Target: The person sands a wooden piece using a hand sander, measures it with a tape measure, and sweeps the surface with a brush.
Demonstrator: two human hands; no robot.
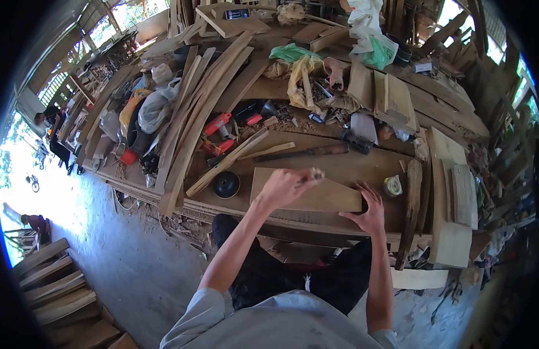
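Note:
A flat, pale wooden board [325, 196] lies on the workbench [386, 224] in front of me. Above its left part is my left hand [290, 185], fingers closed round something small that I cannot make out. My right hand [369, 208] rests at the board's right end, thumb and fingers spread around its corner. A round black bowl-like object [227, 184] sits left of the board. Behind the board lies a long dark tool [316, 150] with a brown handle. A roll of tape [392, 185] is to the right of my right hand.
Long wooden strips [208, 110] run across the bench at left, near red tools [217, 124] and plastic bags [159, 107]. Stacked planks [450, 192] stand at right. More planks [60, 282] lie at lower left. People are visible at the far left.

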